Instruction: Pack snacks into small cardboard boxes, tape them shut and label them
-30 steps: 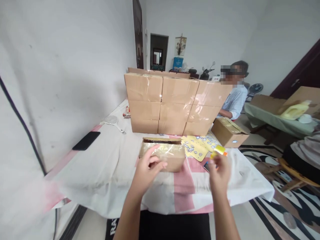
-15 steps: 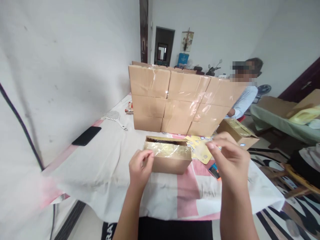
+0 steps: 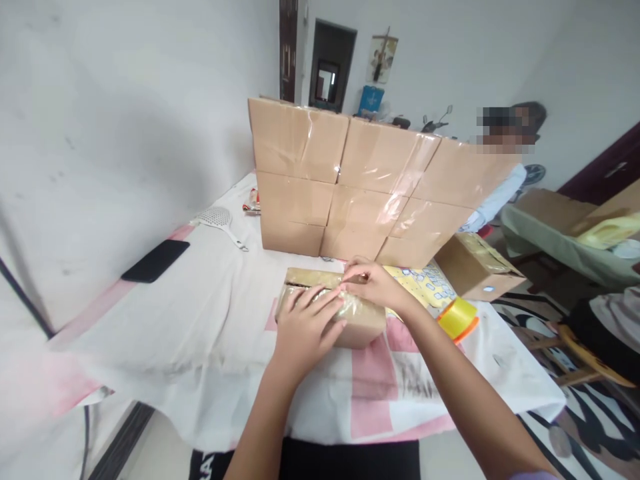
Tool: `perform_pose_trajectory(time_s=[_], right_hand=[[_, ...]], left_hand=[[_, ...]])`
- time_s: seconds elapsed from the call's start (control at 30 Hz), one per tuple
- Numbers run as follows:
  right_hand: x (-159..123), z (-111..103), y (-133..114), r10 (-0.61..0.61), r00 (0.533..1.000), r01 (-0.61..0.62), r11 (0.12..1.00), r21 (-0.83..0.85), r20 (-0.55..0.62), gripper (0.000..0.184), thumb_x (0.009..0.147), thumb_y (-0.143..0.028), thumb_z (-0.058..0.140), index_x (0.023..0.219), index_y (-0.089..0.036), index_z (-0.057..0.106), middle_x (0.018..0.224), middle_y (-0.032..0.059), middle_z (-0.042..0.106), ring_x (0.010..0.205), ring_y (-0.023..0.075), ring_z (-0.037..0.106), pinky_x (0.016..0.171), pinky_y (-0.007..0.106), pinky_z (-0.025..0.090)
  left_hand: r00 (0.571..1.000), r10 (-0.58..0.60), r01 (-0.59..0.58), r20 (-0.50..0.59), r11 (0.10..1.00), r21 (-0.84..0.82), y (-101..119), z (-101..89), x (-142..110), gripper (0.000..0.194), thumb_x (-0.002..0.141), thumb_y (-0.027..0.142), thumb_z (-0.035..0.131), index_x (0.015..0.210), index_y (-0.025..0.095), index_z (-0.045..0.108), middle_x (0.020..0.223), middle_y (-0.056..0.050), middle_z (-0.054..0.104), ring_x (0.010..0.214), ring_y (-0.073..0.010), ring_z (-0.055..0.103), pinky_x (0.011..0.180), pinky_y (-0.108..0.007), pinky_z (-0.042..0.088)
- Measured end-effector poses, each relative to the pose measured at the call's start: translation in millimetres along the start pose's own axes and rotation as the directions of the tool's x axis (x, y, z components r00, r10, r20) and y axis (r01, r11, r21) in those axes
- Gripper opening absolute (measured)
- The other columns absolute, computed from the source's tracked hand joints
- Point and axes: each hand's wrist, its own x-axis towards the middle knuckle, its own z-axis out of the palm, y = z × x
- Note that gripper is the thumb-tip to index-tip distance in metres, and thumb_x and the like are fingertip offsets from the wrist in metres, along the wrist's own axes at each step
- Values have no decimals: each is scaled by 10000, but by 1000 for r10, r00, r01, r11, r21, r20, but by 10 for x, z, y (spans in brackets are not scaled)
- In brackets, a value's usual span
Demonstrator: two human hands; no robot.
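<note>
Stretches out as a cloth-covered tabletop [image 3: 210,320] (white with pink blocks). Carries a black phone [image 3: 156,261], a white perforated paddle [image 3: 216,218], taped cartons [image 3: 300,200], a small cardboard box [image 3: 367,328], a yellow printed sheet [image 3: 425,285] and a yellow-orange tape roll [image 3: 457,319].

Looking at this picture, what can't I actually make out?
All in the head view:
- Inside of the box: hidden by its top and the left hand.
- Anything pinched by the right hand: hidden by its own fingers, too small.
- Right end of the packet: apparently behind the stack.
- Print on the label: too small to read.
- Seated person: cut off by the right edge.
</note>
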Motion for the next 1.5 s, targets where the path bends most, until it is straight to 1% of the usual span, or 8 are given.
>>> perform_pose_trajectory(time_s=[0.23, 0.33, 0.5, 0.7, 0.8, 0.97, 1.17, 1.5], right_hand=[[164, 134, -105, 307, 950, -297, 850, -435, -49, 381, 685, -506, 868, 838, -207, 688, 1143, 65, 511, 1164, 293, 511, 1035, 452, 440], [274, 62, -59, 373, 899, -438, 724, -533, -232, 635, 612, -554, 903, 1031, -185, 602, 1209, 110, 498, 1158, 327, 519, 992, 458, 469], [173, -465, 393, 292, 760, -626, 569, -533, -580, 423, 898, -364, 661, 1219, -113, 547, 1296, 202, 556, 1137, 285, 558, 954, 371, 456], [-349, -973, 939, 558, 713, -691, 458, -559, -424, 177, 888, -158, 550, 892, -99, 717, 892, 148, 726, 779, 223, 648, 677, 296, 438], [-456, -984, 1083, 627, 743, -609, 491, -623, -233, 167, 792, -77, 643, 890, -145, 760, 923, 98, 750, 804, 205, 664, 693, 260, 448], [-553, -763, 1238, 620, 784, -455, 590, -667, 14, 365, 792, -129, 719, 1137, -243, 747, 1189, 73, 678, 947, 185, 656, 769, 228, 462], [-661, -614, 1361, 643, 766, -471, 543, -695, -18, 283, 878, -274, 661, 1138, -160, 661, 1160, 132, 637, 915, 218, 631, 716, 260, 433], [-754, -678, 1279, 776, 631, -604, 495, -624, 4, 226, 799, -99, 604, 988, -220, 631, 910, 26, 710, 536, 126, 622, 528, 225, 398]], left_hand=[[997, -65, 67, 39, 997, -46, 41, 51, -100, 233, 964, 260, 615, 1180, 262, 701, 1218, -5, 775, 1201, -254, 657, 992, -442, 359], [996, -82, 84, 37, 995, -60, 70, 54, -118, 213, 964, 260, 612, 1155, 263, 708, 1181, -14, 785, 1167, -254, 664, 982, -443, 355], [992, -121, 122, 21, 991, -62, 136, 19, -139, 141, 957, 249, 628, 1079, 258, 698, 1174, -2, 782, 1156, -255, 661, 992, -455, 332], [981, 52, -91, -188, 974, -206, 207, 25, -204, 158, 900, 89, 610, 979, 222, 641, 893, -3, 770, 903, -195, 678, 901, -413, 389], [959, 147, -219, -243, 927, -303, 291, 120, -218, 168, 869, 69, 582, 958, 206, 621, 706, 5, 675, 691, -158, 598, 723, -345, 404], [957, 266, -289, -112, 864, -413, 489, 305, -221, 134, 881, 93, 544, 887, 194, 632, 601, 9, 574, 574, -151, 499, 576, -329, 293], [957, 289, -259, -13, 837, -481, 534, 508, -339, 159, 903, 127, 507, 896, 196, 649, 597, 12, 563, 564, -144, 485, 570, -332, 298], [954, 283, -201, 101, 851, -486, 464, 693, -396, 132, 925, 142, 541, 933, 202, 658, 649, 7, 624, 601, -156, 527, 589, -344, 315]])
